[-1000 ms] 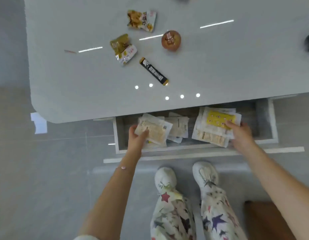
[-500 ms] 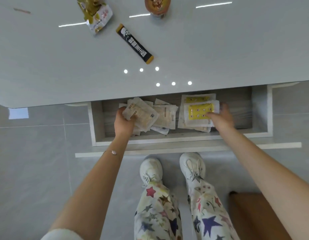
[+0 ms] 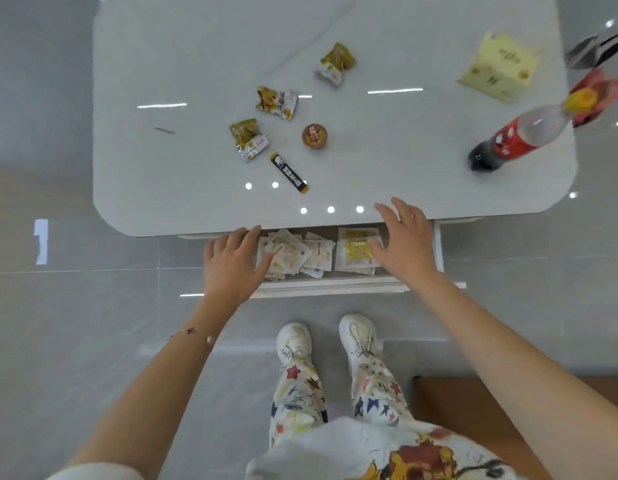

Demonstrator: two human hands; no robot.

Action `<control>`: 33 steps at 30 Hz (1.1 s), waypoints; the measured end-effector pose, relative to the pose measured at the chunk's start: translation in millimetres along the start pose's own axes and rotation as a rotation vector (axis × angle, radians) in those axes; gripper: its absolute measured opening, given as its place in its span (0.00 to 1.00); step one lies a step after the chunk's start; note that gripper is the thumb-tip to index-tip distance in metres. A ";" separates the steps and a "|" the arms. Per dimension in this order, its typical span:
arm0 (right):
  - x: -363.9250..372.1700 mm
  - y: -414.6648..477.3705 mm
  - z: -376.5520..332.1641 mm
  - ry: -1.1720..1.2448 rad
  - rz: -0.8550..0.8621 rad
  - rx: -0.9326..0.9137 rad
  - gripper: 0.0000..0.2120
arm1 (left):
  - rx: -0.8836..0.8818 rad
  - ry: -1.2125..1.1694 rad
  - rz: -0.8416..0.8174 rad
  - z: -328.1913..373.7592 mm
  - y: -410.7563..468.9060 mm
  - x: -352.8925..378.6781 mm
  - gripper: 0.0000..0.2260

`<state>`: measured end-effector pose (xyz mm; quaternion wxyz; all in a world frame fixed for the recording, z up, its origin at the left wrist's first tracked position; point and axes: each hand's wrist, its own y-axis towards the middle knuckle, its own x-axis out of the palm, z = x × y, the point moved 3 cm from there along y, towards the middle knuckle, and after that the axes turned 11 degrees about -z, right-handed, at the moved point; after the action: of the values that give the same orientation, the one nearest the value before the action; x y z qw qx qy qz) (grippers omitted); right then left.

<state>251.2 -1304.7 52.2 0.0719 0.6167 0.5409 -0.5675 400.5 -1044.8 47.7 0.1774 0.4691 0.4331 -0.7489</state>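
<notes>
Grip, head view: left hand has straight, spread fingers and holds nothing, thumb lying over the edge of the loose packets. Right hand is likewise spread and empty, thumb beside the yellow-labelled packets.

Location: both stacks lie inside the open drawer, centre of frame, just under the bench edge.

Step, as judged: settling the stacks so the drawer can shut.

Handling note: press flat with straight fingers, tuck stray corners of the left stack below the drawer wall, and lift both thumbs clear before pushing the front.

Also on bench: snack wrappers and black stick sachet, upper centre; cola bottle, upper right.
</notes>
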 end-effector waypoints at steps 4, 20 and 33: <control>-68.4 -50.1 -42.2 -0.164 -0.054 -0.062 0.33 | 0.003 -0.038 -0.051 16.1 -52.9 -70.3 0.30; -161.7 -163.6 -273.5 -0.459 0.014 -0.561 0.33 | -0.221 -0.148 0.304 -39.6 -262.4 -201.1 0.32; -13.1 -237.9 -553.4 -0.637 -0.110 -0.969 0.30 | -0.608 -0.303 0.474 -257.7 -441.7 -179.2 0.31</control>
<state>420.4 -827.3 378.6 0.4753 0.2835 0.7217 -0.4158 334.2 -611.7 366.6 0.5370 0.3666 0.4837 -0.5859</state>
